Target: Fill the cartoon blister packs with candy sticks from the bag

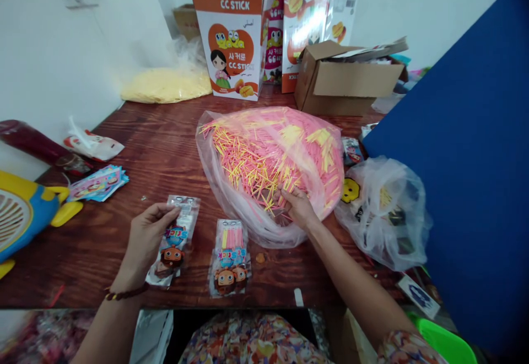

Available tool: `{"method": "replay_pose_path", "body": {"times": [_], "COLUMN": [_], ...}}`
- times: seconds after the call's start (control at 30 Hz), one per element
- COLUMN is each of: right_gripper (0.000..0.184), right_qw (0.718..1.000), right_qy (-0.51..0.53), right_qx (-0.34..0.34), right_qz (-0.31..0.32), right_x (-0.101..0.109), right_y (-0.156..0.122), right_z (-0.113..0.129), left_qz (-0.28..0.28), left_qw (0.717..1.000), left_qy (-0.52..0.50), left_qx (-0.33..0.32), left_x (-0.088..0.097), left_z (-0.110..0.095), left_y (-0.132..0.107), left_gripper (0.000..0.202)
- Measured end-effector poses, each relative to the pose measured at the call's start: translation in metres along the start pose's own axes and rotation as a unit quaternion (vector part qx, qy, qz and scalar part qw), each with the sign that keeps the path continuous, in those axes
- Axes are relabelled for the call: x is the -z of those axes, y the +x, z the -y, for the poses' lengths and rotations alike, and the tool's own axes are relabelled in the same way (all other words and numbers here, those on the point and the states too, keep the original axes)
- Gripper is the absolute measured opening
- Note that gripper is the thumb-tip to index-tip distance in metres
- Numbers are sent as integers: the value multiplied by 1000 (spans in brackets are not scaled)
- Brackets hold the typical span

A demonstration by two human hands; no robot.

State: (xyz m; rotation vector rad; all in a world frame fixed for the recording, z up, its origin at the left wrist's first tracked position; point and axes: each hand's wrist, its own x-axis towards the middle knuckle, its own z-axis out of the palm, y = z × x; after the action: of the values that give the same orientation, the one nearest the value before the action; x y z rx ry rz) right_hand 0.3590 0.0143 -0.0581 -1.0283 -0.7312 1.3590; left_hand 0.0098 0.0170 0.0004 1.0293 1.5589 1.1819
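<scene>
My left hand pinches the upper part of a clear plastic packet printed with a cartoon monkey and the word "Stick". To its right, a similar packet lies flat on the table, with pink and yellow sticks visible in its upper half. My right hand reaches into the mouth of a large clear bag full of thin pink and yellow candy sticks. Its fingertips are closed around a few of the sticks; how many is hidden.
Printed cartons and an open cardboard box stand behind. A yellow-filled bag lies back left. Flat sachets, tissues and a yellow-blue fan-like object are at left. A knotted plastic bag sits beside a blue panel.
</scene>
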Motion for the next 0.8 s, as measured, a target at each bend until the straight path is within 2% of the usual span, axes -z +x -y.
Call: {"method": "replay_pose_path", "body": {"times": [0.13,0.27,0.33,0.4,0.47,0.53,0.57,0.63,0.7,0.8], "right_gripper": [26,25,28,31,34,37,37,37,36,34], "right_qw": [1000,997,996,996,994,991,990,988,986,984], "right_qy": [8,28,36,34,25,12,7,-2,-11,-34], "right_qx": [-6,-43,-55,-61,-81,-107,-114,-113,-100,-87], "right_qz": [22,58,60,60,67,80,86,105,130,155], "right_x": [-6,-8,-5,-2,1,2,2,0,-2,-2], "right_y": [-7,-10,-11,-12,-14,-18,-19,-23,-26,-29], "right_z": [6,9,9,8,7,7,8,11,15,21], "left_qz": [67,110,108,101,74,43,56,146,227,270], "left_qw": [997,980,950,898,849,830,836,856,854,846], "left_qy": [34,140,266,409,499,501,462,348,273,262], "left_qx": [-12,-92,-123,-126,-156,-243,-291,-353,-381,-377], "left_x": [-28,-43,-41,-39,-45,-64,-79,-115,-150,-186], "left_z": [-5,2,8,10,6,-3,-9,-21,-30,-38], "left_y": [-3,16,29,37,35,23,15,-3,-18,-27], "left_gripper": [37,27,23,20,26,35,31,22,18,14]}}
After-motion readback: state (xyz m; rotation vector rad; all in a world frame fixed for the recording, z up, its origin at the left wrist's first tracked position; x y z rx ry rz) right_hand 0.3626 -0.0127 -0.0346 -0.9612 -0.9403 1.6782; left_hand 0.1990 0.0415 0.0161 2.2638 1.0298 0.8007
